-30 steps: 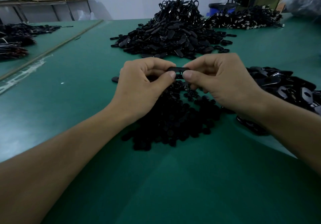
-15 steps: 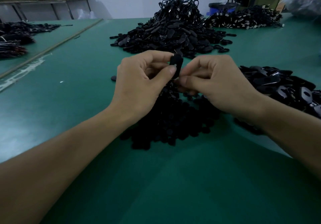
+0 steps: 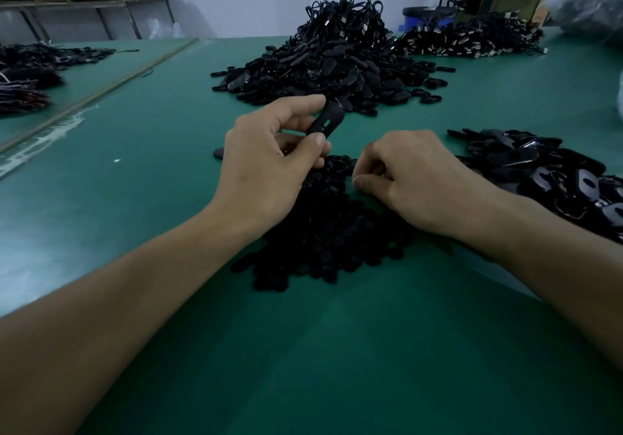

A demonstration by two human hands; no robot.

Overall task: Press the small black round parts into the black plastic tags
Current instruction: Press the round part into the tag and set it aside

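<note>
My left hand (image 3: pixel 269 161) pinches one black plastic tag (image 3: pixel 325 121) between thumb and forefinger, tilted up above the table. My right hand (image 3: pixel 408 178) hangs low over the heap of small black round parts (image 3: pixel 323 235), fingers curled with thumb and fingertips close together at the heap's top. Whether a round part sits between those fingertips is hidden. More loose black tags (image 3: pixel 546 175) lie in a pile to the right of my right hand.
A tall heap of black tags with cords (image 3: pixel 337 50) stands at the back centre of the green table (image 3: pixel 337 350), and another pile (image 3: pixel 468 38) at the back right. Dark bundles (image 3: pixel 30 73) lie at the far left. One stray tag (image 3: pixel 219 153) lies left of my left hand.
Both hands held the tag together before. My right hand has let go and dropped to the heap of round parts, while my left hand lifted the tag up and tilted it.
</note>
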